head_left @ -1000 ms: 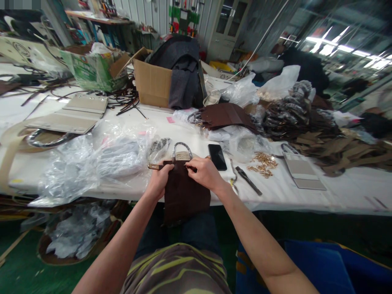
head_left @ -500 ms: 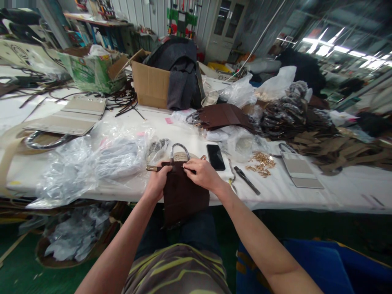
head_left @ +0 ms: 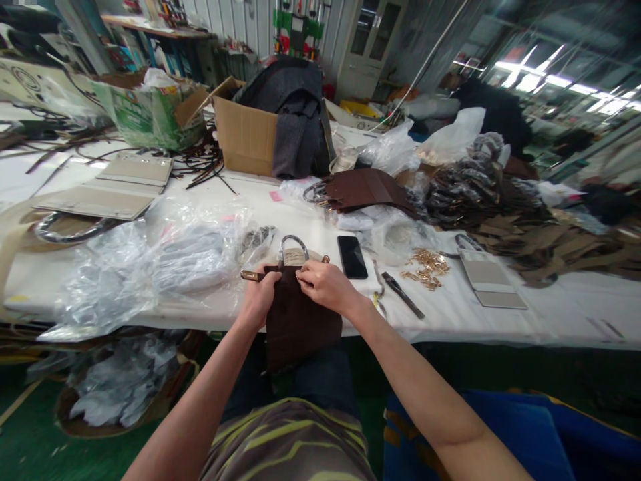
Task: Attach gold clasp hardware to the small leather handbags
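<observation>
A dark brown bag panel [head_left: 303, 327] hangs over the table's front edge toward my lap. Its plastic-wrapped handle [head_left: 294, 242] stands up at the top. My left hand [head_left: 260, 294] grips the panel's upper left corner, thumb on top, beside a brown strap with a gold metal end [head_left: 249, 274] that sticks out to the left. At the upper right edge my right hand [head_left: 325, 284] has its fingers pinched together over the panel; a small gold glint shows at the fingertips, too small to name. Another gold-tipped strap end [head_left: 325, 259] pokes out behind that hand.
Right of my hands lie a black phone [head_left: 352, 256], a dark flat tool [head_left: 403, 295], a heap of small gold metal pieces [head_left: 428, 267] and a beige panel [head_left: 493, 279]. Clear plastic bags [head_left: 190, 260] cover the left. Behind stand a cardboard box [head_left: 246, 137] and stacked brown panels [head_left: 373, 190].
The right hand's fingers have curled and shifted slightly on the panel, and the strap end behind it has moved a little left. My left hand keeps its grip.
</observation>
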`<state>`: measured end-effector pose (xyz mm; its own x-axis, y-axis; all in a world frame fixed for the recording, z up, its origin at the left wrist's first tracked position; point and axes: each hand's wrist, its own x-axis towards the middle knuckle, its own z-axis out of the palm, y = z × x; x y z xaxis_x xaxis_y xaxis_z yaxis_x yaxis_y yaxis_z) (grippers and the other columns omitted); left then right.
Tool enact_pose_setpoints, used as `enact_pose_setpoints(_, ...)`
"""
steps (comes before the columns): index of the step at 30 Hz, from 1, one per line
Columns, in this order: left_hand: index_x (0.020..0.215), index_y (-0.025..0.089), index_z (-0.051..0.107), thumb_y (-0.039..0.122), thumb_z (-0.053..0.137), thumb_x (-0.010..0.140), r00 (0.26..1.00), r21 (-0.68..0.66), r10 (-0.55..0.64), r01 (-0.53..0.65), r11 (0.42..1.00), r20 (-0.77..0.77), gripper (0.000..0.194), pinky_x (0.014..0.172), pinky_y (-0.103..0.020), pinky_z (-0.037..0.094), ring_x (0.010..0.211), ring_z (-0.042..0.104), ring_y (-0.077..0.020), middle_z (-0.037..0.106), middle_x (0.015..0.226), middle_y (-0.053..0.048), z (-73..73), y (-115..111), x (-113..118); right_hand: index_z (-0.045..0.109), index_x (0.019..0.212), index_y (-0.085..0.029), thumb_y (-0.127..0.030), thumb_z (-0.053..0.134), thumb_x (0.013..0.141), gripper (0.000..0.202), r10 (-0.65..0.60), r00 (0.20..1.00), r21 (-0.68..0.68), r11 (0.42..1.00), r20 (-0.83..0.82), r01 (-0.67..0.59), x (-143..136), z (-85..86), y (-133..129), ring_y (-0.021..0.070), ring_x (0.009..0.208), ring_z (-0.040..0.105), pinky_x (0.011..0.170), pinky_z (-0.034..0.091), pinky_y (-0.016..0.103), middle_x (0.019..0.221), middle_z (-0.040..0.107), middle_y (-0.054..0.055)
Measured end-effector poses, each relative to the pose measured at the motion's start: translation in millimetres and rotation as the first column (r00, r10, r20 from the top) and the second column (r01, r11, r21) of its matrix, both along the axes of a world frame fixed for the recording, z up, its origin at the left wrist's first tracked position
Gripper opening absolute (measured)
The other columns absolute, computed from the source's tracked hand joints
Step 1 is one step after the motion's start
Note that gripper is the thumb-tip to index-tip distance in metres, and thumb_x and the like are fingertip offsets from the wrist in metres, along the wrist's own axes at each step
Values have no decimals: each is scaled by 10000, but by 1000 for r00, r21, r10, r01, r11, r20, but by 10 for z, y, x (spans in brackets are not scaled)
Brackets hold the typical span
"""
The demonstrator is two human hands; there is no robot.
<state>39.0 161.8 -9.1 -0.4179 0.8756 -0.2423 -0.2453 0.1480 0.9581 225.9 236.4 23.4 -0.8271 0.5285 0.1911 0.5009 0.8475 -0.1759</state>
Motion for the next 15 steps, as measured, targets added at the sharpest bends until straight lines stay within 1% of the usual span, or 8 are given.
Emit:
enact_pose_setpoints(2, 951, 226, 741, 391, 725, 718, 1000, -11, -3, 3, 1000, 0, 286, 716, -335, 491, 783, 636, -241, 704, 809, -15, -16, 5, 1, 838, 1114, -173, -174, 669, 1110, 169, 20, 1000, -6, 1000, 19, -20, 3, 9, 6, 190, 900, 696, 817, 481, 310, 1088, 778, 88)
enact_pose_setpoints(7, 943, 233, 731, 394, 731, 714, 1000, -26, -1, 1, 1000, 0, 280, 726, -343, 486, 781, 628, -243, 692, 811, -10, -30, 16, -2, 816, 1141, -148, -197, 610, 1142, 212, -28, 991, 8, 1000, 128, 28, -50, 82, -45, 210, 920, 697, 827, 495, 329, 1086, 762, 104)
enact_pose_setpoints(9, 939, 232, 731, 390, 733, 710, 1000, -30, -1, 1, 1000, 2, 279, 723, -340, 481, 768, 619, -233, 690, 811, -6, -31, 15, -5, 803, 1153, -135, -182, 568, 1152, 240, -16, 984, 16, 1000, 176, 14, -72, 127, -84, 222, 947, 703, 839, 507, 339, 1117, 757, 118)
enact_pose_setpoints(12, 935, 226, 734, 383, 742, 699, 1000, -38, 0, 0, 999, 16, 283, 703, -333, 473, 749, 617, -227, 689, 795, -5, -26, 9, -12, 789, 1200, -134, -135, 548, 1137, 249, 29, 978, 10, 999, 205, -31, -87, 175, -137, 232, 977, 713, 845, 526, 345, 1179, 750, 129)
enact_pose_setpoints(15, 918, 222, 735, 371, 753, 688, 999, -36, 7, -5, 999, 49, 275, 658, -314, 460, 705, 610, -216, 675, 739, 4, -9, -2, -11, 781, 1251, -111, -36, 554, 1075, 297, 37, 981, 19, 999, 193, -42, -79, 167, -157, 250, 1010, 720, 859, 546, 352, 1196, 743, 149)
